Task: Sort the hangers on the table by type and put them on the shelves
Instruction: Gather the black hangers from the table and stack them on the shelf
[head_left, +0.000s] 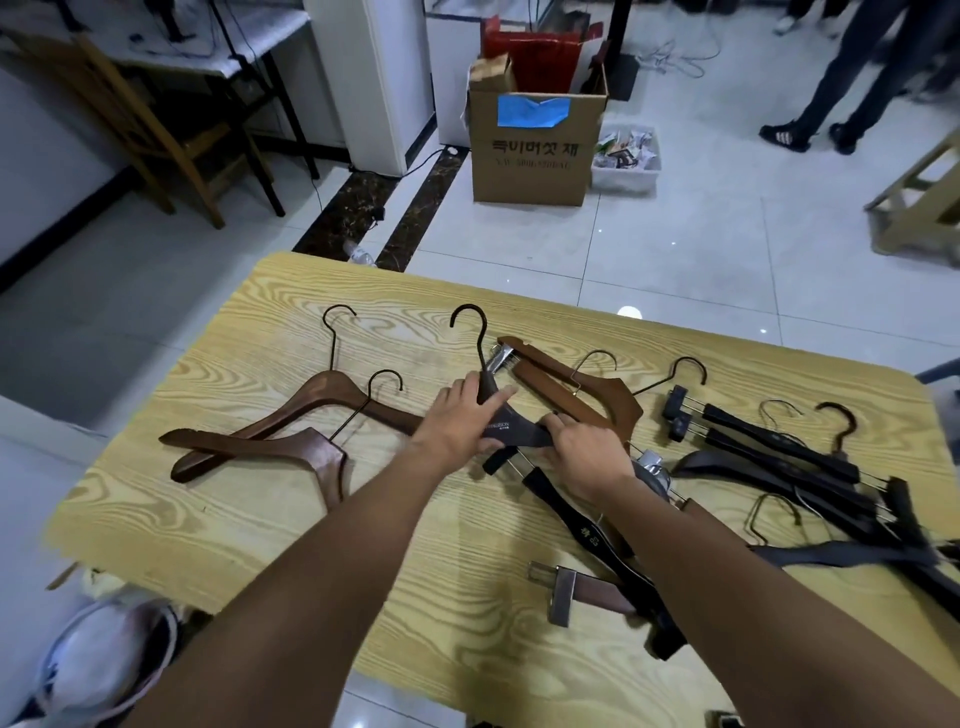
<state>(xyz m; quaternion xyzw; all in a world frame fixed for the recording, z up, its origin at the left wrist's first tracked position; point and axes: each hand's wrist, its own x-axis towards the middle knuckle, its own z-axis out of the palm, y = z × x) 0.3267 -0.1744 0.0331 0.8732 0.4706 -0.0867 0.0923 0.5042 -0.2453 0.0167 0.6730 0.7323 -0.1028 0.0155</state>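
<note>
While both forearms reach forward over the yellow wood-grain bench (291, 545), the left hand (457, 421) lies on the neck of a black hanger (511, 428), its thumb running along the printed shoulder and its fingers (457, 392) curled around the base of the black hook (470, 325) — a closed grasp on that hanger. The right hand (584, 449) clasps the hanger's other shoulder, fingers (558, 423) wrapped over its top edge, so the black body sits between the two hands near the bench's middle. Beneath and just right of the right hand lie a black clip hanger (571, 519) with white characters and a brown clip hanger (587, 595) with metal clamps. To the left, two dark brown wooden hangers (291, 431) overlap, hooks pointing away from the person. Just beyond the hands rests a lighter brown hanger (582, 387) with a metal clip. At the right end, a jumbled pile of black hangers (800, 467) covers the bench. On the tiled floor beyond stands a cardboard box (535, 145) — blue tape on its face.
</note>
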